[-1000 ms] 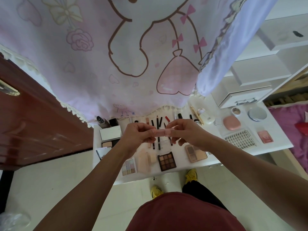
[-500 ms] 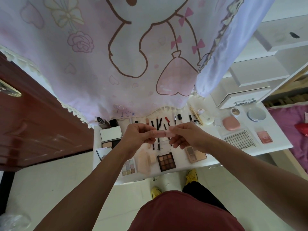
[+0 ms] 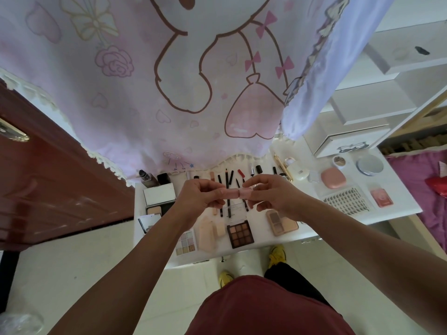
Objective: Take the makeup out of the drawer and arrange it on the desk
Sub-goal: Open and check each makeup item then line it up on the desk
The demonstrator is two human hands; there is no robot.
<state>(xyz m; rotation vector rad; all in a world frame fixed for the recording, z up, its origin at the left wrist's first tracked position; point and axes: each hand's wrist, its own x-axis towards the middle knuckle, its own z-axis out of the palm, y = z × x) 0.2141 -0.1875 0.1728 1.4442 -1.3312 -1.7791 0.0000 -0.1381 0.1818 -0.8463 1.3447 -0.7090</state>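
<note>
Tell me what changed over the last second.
Little. The left hand and right hand keep pinching the tube by its ends above the desk. A seam now shows at its middle, but I cannot tell whether it is opening. The makeup laid out on the desk has not moved.

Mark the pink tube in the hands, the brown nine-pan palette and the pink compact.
pink tube (image 3: 232, 193): head view, exposed stretch left of its seam.
brown nine-pan palette (image 3: 240, 234): head view, centre pan.
pink compact (image 3: 333, 178): head view, middle of the lid.
</note>
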